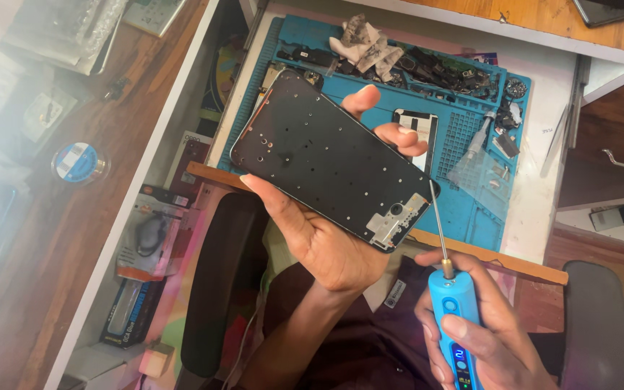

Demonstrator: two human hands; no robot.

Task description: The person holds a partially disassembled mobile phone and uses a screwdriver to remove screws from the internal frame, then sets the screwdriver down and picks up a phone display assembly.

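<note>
Right hand clenched on driver, bit tip at the frame's lower corner. Left hand grasps frame from below, tilted over mat. Best to keep bit square to screw, light pressure, frame steady.

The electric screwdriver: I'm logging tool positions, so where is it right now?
In the head view, the blue electric screwdriver is at lower right in the right hand, its bit tip by the lower corner of the phone frame.

Orange-black blister packs at left — lit screen on blue driver.
</note>
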